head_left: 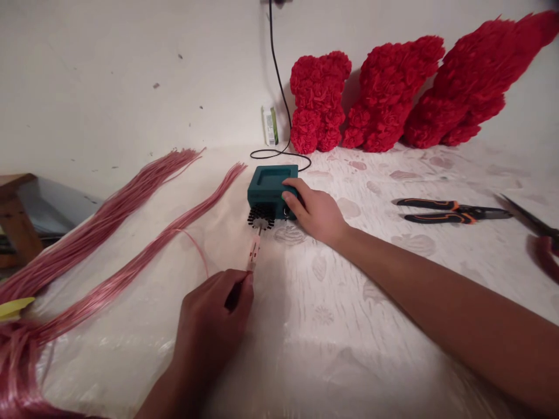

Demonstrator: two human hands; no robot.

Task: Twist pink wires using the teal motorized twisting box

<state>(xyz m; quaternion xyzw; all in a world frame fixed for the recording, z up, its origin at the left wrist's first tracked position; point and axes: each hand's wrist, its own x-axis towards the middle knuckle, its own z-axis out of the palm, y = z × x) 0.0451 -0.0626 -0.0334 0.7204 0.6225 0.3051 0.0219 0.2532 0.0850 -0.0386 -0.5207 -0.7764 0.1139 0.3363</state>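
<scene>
A small teal box-shaped machine [272,185] stands on the table, with a black bristled wheel [261,219] and a thin metal shaft at its front. My right hand [317,212] grips the machine's right side, index finger on top and thumb at the front edge, near a small dark knob. At the shaft's end is a pale, clip-like piece [254,249] with red marks. My left hand [218,311] is closed in a pinch at that piece's near end. A thin pink strand [197,247] curves from a bundle to behind this hand; what the fingertips pinch is partly hidden.
Two pink strand bundles, a thick one [126,201] and a thinner one [148,254], lie at left. Red flower-covered figures [321,102] stand along the wall beside a green-white box [270,125]. Orange-black pliers [454,210] and scissors [535,224] lie right. A black cable [279,75] runs behind the machine.
</scene>
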